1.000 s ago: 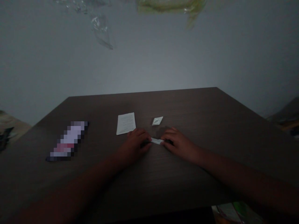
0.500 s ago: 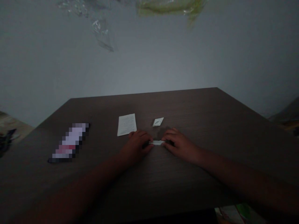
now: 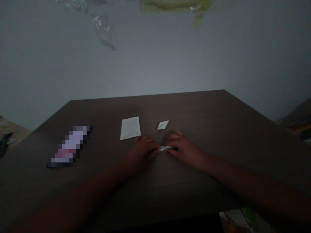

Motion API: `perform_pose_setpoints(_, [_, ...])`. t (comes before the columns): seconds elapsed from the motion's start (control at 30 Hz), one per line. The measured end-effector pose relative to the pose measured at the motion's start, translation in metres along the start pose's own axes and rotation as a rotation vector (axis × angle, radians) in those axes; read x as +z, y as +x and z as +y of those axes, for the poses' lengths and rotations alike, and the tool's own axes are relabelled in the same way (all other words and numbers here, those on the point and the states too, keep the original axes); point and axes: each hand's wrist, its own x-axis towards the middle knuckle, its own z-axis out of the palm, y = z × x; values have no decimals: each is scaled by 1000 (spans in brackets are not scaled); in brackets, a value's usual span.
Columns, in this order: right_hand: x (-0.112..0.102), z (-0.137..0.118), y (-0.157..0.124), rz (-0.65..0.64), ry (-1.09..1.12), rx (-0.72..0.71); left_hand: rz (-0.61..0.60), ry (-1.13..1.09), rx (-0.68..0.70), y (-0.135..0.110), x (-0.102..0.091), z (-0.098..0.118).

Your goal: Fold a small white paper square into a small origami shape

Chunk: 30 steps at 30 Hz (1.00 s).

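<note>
Between my two hands, low over the table, is a small folded strip of white paper. My left hand pinches its left end between thumb and fingers. The right end is pinched by my right hand, with the fingertips of both hands close together. Just beyond them lies a small folded white paper piece, diamond-shaped with a mark in its middle. Past my left hand rests a white sheet with printed lines; whether it is one sheet or a stack I cannot tell.
The dark wooden table runs back to a pale wall. At the left lies a phone-like flat object, its face blurred out. Crumpled clear plastic and yellow plastic hang on the wall.
My fingertips have come closer together, and less of the paper strip shows between them; it looks more bent. The whole view has shifted slightly.
</note>
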Motion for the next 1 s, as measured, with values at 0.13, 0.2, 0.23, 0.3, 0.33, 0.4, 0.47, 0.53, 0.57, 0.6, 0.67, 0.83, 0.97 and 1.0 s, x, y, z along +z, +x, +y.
perform_pose_setpoints(0.13, [-3,0,0,-36,6,-20,12,-35,-17,-3,-1,-5])
perform_pose_setpoints(0.2, [-4,1,0,-36,2,-26,31,-46,-23,-4,-2,-6])
perform_pose_setpoints(0.23, [-3,1,0,-34,2,-28,39,-47,-24,-4,-2,-6])
perform_pose_setpoints(0.3, [-2,2,1,-25,5,-34,49,-41,-24,-4,-1,-7])
perform_pose_setpoints(0.33, [-2,3,1,-24,9,-38,54,-37,-24,-4,0,-7])
perform_pose_setpoints(0.4, [-2,4,1,-26,24,-44,61,-30,-24,-4,1,-7])
perform_pose_setpoints(0.47, [-2,3,2,-26,40,-46,75,-17,-19,-3,1,-6])
perform_pose_setpoints(0.53, [-2,3,2,-24,51,-43,97,1,-6,-4,1,-6])
perform_pose_setpoints(0.57, [-3,3,1,-22,53,-40,108,11,2,-4,1,-5])
perform_pose_setpoints(0.6, [-3,3,1,-17,52,-36,118,19,9,-5,1,-5])
perform_pose_setpoints(0.67, [-2,2,1,-13,48,-32,130,32,12,-6,1,-4])
perform_pose_setpoints(0.83, [-2,2,1,-8,32,-38,138,62,-7,-7,5,-3])
perform_pose_setpoints(0.97, [-2,1,1,3,29,-33,115,67,-3,-4,7,-2])
perform_pose_setpoints(1.0, [-1,1,1,5,26,-33,100,64,0,-4,7,-2])
